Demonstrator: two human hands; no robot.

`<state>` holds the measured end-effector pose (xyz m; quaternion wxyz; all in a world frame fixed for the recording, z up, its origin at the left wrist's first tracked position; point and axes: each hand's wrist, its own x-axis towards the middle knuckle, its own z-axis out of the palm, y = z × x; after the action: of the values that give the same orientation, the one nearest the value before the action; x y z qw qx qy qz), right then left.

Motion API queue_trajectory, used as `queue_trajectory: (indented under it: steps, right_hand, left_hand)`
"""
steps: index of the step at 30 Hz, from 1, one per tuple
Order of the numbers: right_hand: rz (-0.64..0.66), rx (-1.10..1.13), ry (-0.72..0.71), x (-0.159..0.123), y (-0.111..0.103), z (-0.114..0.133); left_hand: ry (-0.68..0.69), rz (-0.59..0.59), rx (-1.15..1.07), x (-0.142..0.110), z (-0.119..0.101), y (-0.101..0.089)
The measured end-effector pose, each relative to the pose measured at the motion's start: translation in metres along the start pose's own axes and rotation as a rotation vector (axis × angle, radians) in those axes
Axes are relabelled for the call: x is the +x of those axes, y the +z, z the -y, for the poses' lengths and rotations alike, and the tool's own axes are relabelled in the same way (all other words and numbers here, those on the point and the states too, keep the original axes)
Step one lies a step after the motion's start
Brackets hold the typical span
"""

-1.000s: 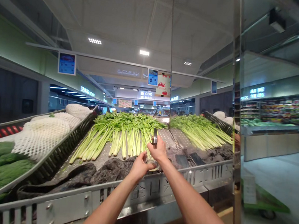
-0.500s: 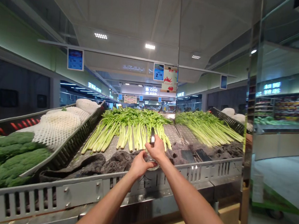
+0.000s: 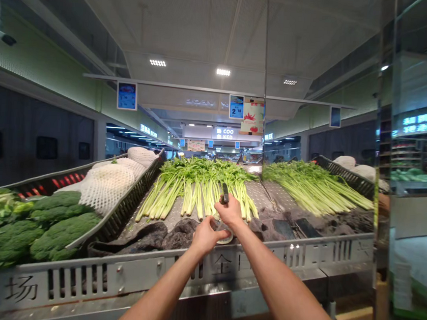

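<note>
My right hand (image 3: 228, 213) is closed round a small dark tool (image 3: 225, 192) whose tip sticks up above the knuckles. Just below and left of it, my left hand (image 3: 205, 237) is curled shut against a pale round object (image 3: 226, 239) that is mostly hidden between the two hands. Both hands hover over the front of a produce bin, above dark crumpled cloth (image 3: 156, 234). Behind them lie rows of long green celery-like stalks (image 3: 196, 188) on a perforated metal tray (image 3: 172, 217).
A metal rail (image 3: 89, 281) with slots and printed characters fronts the bin. Broccoli (image 3: 41, 225) fills the left, with white net-wrapped produce (image 3: 108, 186) behind a black divider (image 3: 128, 207). More green stalks (image 3: 315, 187) lie on the right. A mirrored pillar (image 3: 383, 168) stands further right.
My view has turned left, showing more broccoli. Both hands have stayed together over the front of the bin, the right still gripping the dark tool.
</note>
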<state>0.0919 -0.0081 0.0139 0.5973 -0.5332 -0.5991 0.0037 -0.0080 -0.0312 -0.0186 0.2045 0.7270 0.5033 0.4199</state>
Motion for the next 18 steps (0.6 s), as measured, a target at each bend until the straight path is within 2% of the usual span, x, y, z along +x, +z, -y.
queue_trajectory:
  steps: [18]
  right_hand:
    - [0.091, 0.074, -0.066, -0.005, 0.040, 0.054]
  left_hand:
    - [-0.018, -0.094, -0.089, -0.001, 0.033, -0.053]
